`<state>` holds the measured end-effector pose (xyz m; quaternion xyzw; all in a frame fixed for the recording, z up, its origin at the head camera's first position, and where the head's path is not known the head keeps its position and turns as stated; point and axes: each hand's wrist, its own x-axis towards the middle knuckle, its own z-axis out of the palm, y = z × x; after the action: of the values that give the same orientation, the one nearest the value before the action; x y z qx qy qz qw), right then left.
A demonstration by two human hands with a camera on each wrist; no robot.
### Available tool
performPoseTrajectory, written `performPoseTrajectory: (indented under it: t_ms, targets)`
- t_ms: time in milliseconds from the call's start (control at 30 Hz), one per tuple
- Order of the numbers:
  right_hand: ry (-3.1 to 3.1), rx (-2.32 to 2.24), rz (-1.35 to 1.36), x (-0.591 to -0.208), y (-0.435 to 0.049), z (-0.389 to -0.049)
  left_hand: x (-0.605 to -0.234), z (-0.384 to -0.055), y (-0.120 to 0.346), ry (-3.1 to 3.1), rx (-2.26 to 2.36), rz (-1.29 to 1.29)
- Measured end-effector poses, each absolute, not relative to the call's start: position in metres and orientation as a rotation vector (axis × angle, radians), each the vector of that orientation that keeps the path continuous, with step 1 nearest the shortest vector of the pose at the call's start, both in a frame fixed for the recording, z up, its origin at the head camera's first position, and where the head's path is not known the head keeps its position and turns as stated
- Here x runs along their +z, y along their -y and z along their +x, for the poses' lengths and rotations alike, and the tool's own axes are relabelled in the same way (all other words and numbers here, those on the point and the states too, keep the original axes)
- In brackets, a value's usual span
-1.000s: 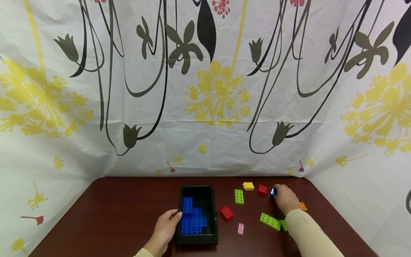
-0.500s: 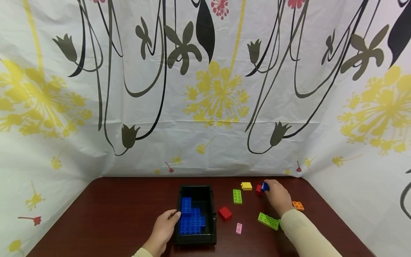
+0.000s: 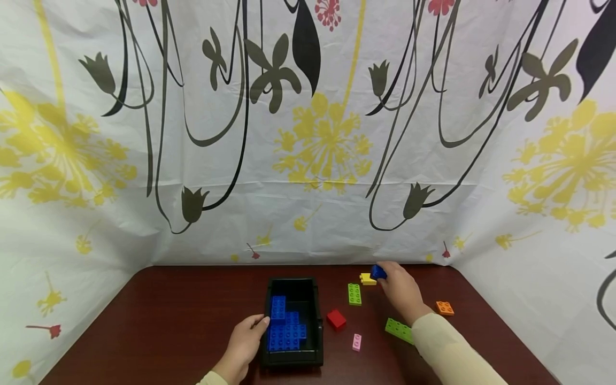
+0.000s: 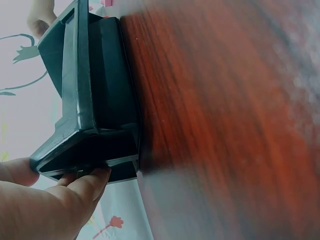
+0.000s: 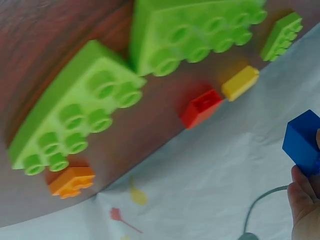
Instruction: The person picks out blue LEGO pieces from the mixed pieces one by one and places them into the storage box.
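My left hand (image 3: 246, 339) grips the left wall of a black plastic bin (image 3: 319, 321), thumb at the rim; the left wrist view shows fingers curled under the edge of the bin (image 4: 75, 85). Several blue building bricks (image 3: 286, 338) lie inside, studs up. My right hand (image 3: 400, 289) pinches a blue brick (image 3: 378, 272), held above the table near the yellow brick (image 3: 368, 279) and partly overlapping it in the head view. The right wrist view has the held blue brick (image 5: 302, 140) at its right edge, off the table.
Right of the bin lie a light green brick (image 3: 354, 294), a red brick (image 3: 336, 319), a pink brick (image 3: 356, 342), a long green brick (image 3: 398, 330) and an orange brick (image 3: 445, 308). Another red brick (image 5: 201, 108) shows in the right wrist view. Patterned cloth (image 3: 308, 224) walls the table.
My right hand has carried the blue brick leftward from the table's back right, past the far red brick and up toward the yellow one. My left hand and the bin stay put.
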<state>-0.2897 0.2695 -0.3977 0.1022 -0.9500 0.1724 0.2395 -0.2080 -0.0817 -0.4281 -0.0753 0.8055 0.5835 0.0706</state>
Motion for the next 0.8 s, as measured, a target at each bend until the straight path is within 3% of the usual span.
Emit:
performPoseTrajectory:
  t_ms: [800]
  targets:
    - [2.477,0.545,0.411,-0.378,-0.217,-0.269,-0.429,-0.207,0.082,-2.418,1.773,-0.224]
